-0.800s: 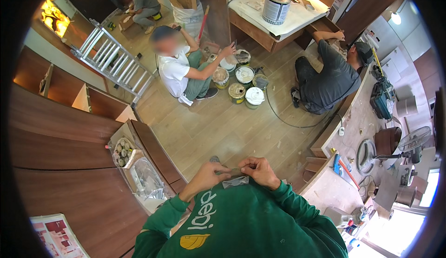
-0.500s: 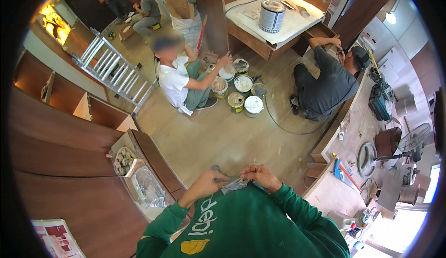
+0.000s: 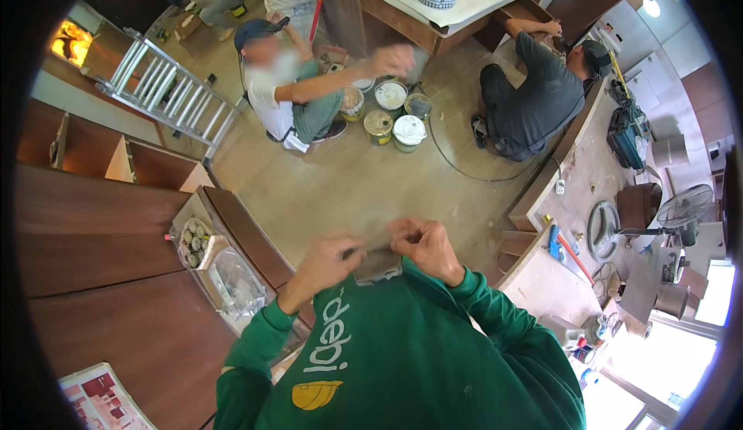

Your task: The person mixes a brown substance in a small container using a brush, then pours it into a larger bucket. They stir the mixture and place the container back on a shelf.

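Note:
In front of my chest, a small grey sheet-like piece (image 3: 378,267) hangs between my hands, its upper part smeared by motion. It looks thin and creased, like cloth or abrasive paper; which one I cannot tell. My left hand (image 3: 329,263) pinches its left side, the fingertips slightly blurred. On the right side, my right hand (image 3: 428,249) grips it with thumb and curled fingers. Both hands are just above the green sweatshirt (image 3: 402,337) that I wear.
Ahead, a person in a white top squats beside several paint cans (image 3: 409,130). Another person crouches at a drawer on the right. A long bench (image 3: 542,275) with tools and a fan (image 3: 684,205) runs along the right. A ladder (image 3: 166,89) and an open box (image 3: 232,283) are on the left.
Both my hands have risen away from my chest with the grey piece, which now hangs flatter. The squatting person's arm has swung out over the cans. My view has shifted slightly.

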A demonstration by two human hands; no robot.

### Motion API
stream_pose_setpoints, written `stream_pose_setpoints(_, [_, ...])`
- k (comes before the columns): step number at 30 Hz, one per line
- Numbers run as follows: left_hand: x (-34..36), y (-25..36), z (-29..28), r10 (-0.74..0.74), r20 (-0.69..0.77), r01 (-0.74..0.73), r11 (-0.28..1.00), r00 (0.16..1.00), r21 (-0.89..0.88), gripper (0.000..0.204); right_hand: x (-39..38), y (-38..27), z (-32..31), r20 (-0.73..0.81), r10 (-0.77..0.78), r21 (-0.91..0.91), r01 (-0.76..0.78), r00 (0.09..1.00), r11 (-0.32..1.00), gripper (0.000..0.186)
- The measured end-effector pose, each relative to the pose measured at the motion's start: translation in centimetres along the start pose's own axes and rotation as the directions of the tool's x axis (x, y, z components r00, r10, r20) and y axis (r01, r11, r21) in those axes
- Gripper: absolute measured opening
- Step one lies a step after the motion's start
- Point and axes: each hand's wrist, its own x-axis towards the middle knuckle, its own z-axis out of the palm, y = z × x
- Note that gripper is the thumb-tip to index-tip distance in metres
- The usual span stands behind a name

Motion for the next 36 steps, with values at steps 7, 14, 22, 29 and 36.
stream_pose_setpoints(7, [3.4, 7.2, -2.9, 0.175, -0.295, -0.213, 0.972, 0.939, -0.1, 0.027, -0.9, -6.2, -0.2, -0.266, -0.313, -0.065, 0.307, 0.912, 0.95, 0.035])
stream_pose_setpoints(14, [5.2, 8.5, -2.6, 0.146, -0.129, -0.166, 0.973, 0.981, -0.163, 0.018, -1.5, -7.0, -0.2, -0.298, -0.489, -0.224, 0.438, 0.82, 0.871, 0.036])
stream_pose_setpoints(22, [5.8, 8.0, -0.3, 0.0, -0.28, -0.111, 0.918, 0.96, -0.381, 0.01, -1.8, -7.1, 0.5, -0.399, -0.387, -0.172, 0.346, 0.831, 0.922, 0.028])
stream_pose_setpoints(29, [5.9, 8.1, 1.3, -0.032, -0.424, -0.108, 0.948, 0.905, -0.301, 0.014, -1.5, -5.4, 2.0, -0.499, -0.523, -0.303, 0.427, 0.691, 0.852, 0.025])
stream_pose_setpoints(36, [5.7, 8.3, 0.7, -0.152, -0.381, -0.022, 0.909, 0.912, -0.416, 0.015, -1.4, -6.5, 1.2, -0.376, -0.023, 0.329, 0.156, 0.926, 0.931, 0.021])
